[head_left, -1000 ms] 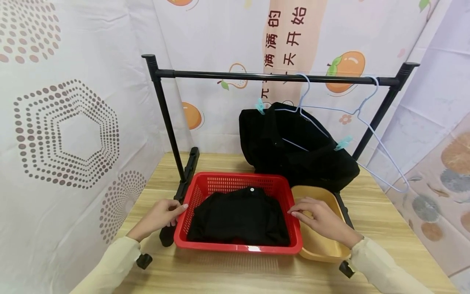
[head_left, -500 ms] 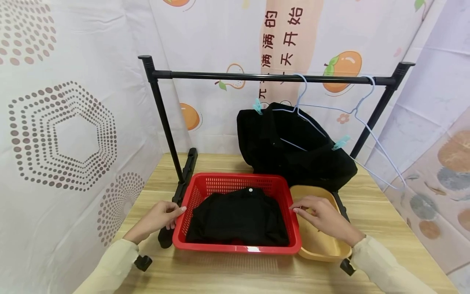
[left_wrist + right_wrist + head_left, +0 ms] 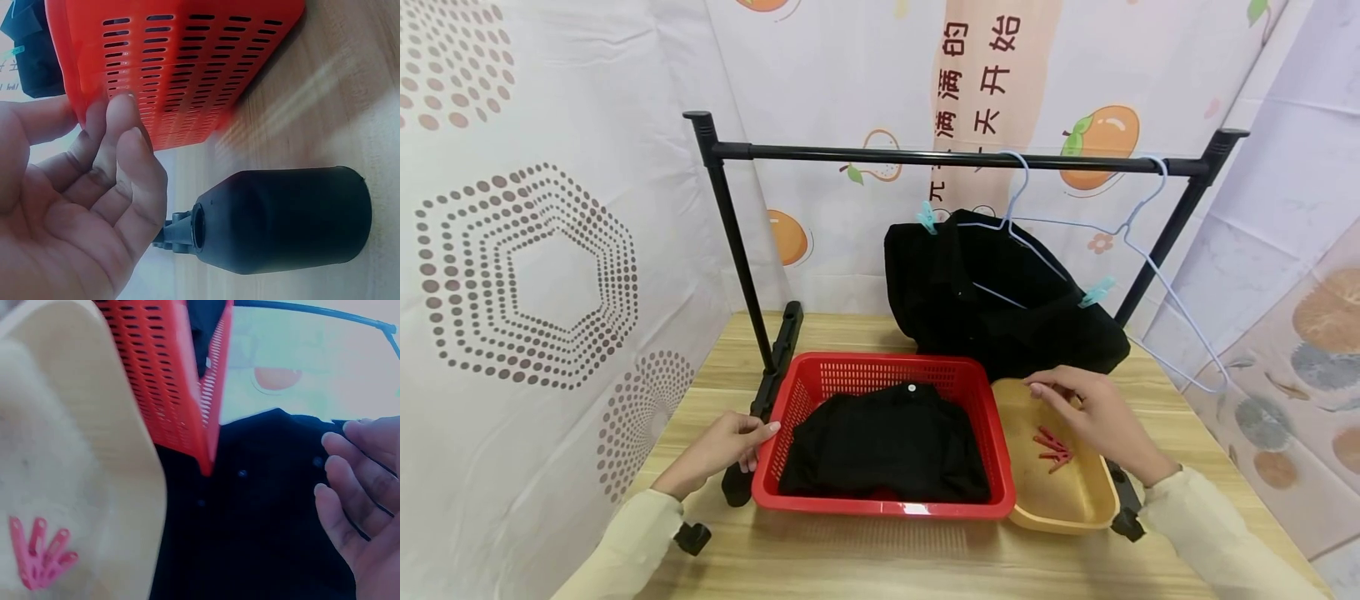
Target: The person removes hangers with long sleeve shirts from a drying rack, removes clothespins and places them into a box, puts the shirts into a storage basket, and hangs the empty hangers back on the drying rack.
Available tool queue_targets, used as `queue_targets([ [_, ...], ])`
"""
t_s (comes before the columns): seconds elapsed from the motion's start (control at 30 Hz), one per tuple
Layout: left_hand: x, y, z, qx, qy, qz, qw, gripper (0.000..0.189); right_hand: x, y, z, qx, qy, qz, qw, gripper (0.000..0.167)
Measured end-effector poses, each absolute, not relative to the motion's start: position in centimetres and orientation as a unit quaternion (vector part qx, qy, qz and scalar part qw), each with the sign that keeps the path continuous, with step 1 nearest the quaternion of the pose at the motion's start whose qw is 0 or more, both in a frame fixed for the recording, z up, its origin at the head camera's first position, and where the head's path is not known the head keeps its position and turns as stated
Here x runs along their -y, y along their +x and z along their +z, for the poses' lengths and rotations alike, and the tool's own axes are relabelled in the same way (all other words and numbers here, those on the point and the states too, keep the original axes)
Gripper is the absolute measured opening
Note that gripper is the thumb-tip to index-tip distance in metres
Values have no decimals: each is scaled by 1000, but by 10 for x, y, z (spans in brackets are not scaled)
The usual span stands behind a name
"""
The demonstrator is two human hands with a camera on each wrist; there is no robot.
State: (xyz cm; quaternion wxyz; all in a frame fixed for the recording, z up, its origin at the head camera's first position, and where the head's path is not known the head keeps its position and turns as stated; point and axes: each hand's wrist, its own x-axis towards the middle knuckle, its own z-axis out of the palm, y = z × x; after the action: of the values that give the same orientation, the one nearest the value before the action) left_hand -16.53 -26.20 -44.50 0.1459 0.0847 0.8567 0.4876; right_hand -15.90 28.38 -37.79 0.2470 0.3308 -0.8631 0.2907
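My left hand [image 3: 730,440] pinches the left rim of a red plastic basket [image 3: 880,506], thumb over the edge and fingers curled against the outer wall, as the left wrist view shows. Folded black cloth [image 3: 887,446] with a white button lies in this basket. My right hand [image 3: 1093,412] hovers over the back right of a yellow basin [image 3: 1030,500], holding nothing, its fingers loosely bent. Pink-red clothespins [image 3: 1055,450] lie in the basin. Behind it a black garment [image 3: 1000,333] hangs from a blue hanger [image 3: 1015,200], held by light-blue clips [image 3: 1097,292].
A black garment rack [image 3: 880,155] spans the table [image 3: 865,567], its feet beside the basket and basin. A second blue hanger [image 3: 1180,292] hangs at the bar's right end. One black rack foot [image 3: 287,219] stands close to my left hand.
My right hand has left the basket's right rim and moved right and back over the basin, uncovering the clothespins. My left hand stays on the left rim.
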Motion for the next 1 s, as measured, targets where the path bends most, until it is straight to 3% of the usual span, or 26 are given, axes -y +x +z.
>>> queue_targets([
  [0.27, 264, -165, -449, -852, 84, 494, 149, 47, -298, -156, -355, 854, 289, 297, 314, 25],
  [0.53, 264, -165, -449, -850, 82, 497, 155, 47, -313, -157, -346, 856, 186, 333, 349, 18],
  [0.8, 265, -166, -449, -849, 83, 498, 156, 46, -328, -163, -348, 867, 82, 332, 363, 32],
  [1.0, 265, -167, -449, -849, 84, 499, 156, 46, -336, -169, -350, 873, 56, 285, 391, 23],
])
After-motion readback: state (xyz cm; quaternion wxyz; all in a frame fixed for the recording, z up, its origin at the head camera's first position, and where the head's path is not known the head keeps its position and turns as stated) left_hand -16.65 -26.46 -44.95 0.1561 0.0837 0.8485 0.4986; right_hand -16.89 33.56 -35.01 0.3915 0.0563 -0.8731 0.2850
